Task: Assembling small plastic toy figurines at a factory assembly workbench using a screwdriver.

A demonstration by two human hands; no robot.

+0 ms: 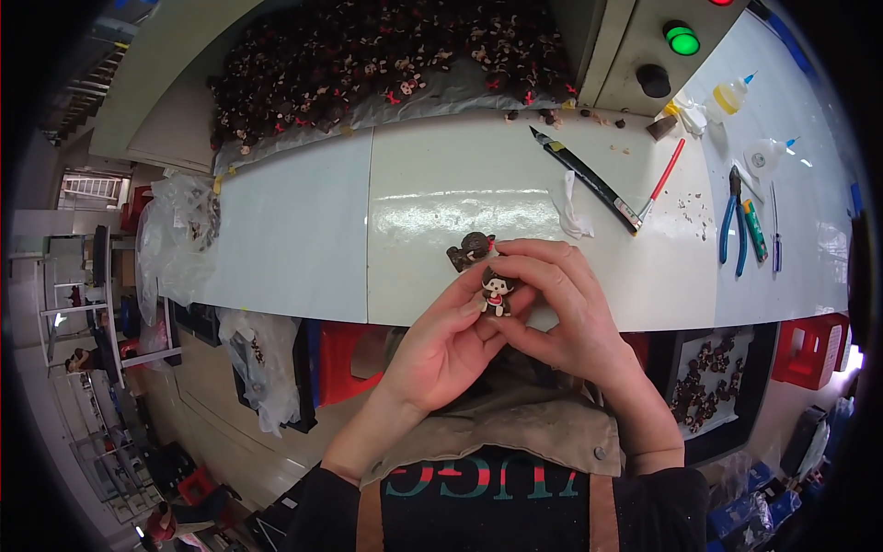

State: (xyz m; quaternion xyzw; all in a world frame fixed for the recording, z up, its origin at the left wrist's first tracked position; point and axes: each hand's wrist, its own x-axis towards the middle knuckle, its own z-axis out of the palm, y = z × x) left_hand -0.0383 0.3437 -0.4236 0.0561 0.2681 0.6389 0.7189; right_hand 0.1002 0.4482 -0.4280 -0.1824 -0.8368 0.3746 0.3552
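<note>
Between my two hands, above the table's front edge, is a small brown monkey figurine (497,296) with a pale face and a red bib. My left hand (449,342) has its thumb and fingers closed on the figurine's left side. My right hand (563,308) grips it from the right, fingertips at its head and lower side. Just beyond my fingers, another dark brown figurine (472,248) with a bit of red rests on the white table (441,202); my fingers partly hide it.
A large heap of similar figurines (395,74) fills the machine's opening at the back. On the right lie a black utility knife (589,179), a red stick (667,170), blue-handled pliers (732,225), a screwdriver (777,230) and squeeze bottles (729,97). A figurine tray (681,368) sits below the table edge.
</note>
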